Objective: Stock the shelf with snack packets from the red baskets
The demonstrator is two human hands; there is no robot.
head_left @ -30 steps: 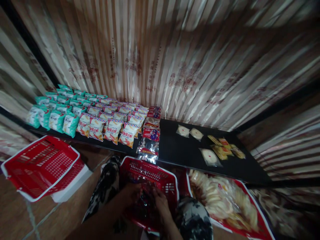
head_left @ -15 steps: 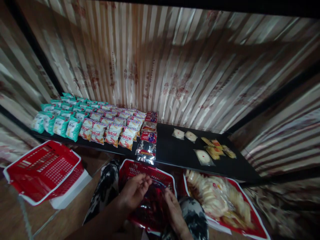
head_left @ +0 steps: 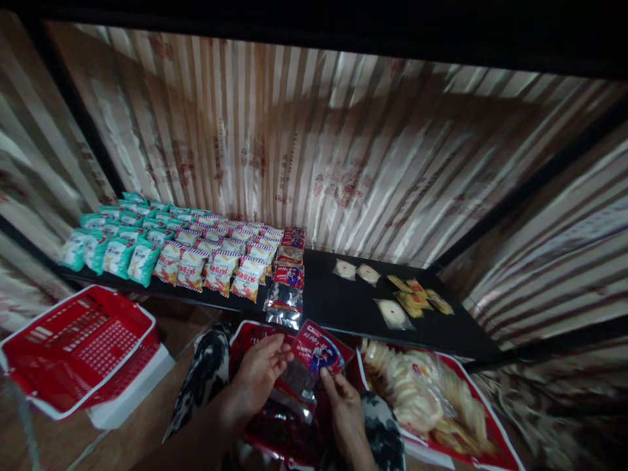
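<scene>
My right hand (head_left: pixel 345 407) grips a red-and-purple snack packet (head_left: pixel 316 350) by its right side, thumb on the front. The packet is raised over the middle red basket (head_left: pixel 241 335), whose dark, shiny packets (head_left: pixel 282 418) lie partly hidden under my arms. Just left of the raised packet is my left hand (head_left: pixel 262 369), palm turned inward, fingers loosely extended and holding nothing. Ahead, a row of similar red and silver packets (head_left: pixel 288 275) runs from the back of the black shelf (head_left: pixel 338 304) to its front edge.
Turquoise bags (head_left: pixel 118 256) and striped-top snack bags (head_left: pixel 220 269) stand in rows at left. Round white packets (head_left: pixel 394 313) and yellow packets (head_left: pixel 412 302) lie at right. A red basket (head_left: pixel 88 347) is on the left; another basket (head_left: pixel 483 386) holds pale packaged food. Black posts frame the shelf.
The red-and-purple packet has come up out of the middle basket in my right hand. My left hand has stayed nearly in place. The view has tilted slightly.
</scene>
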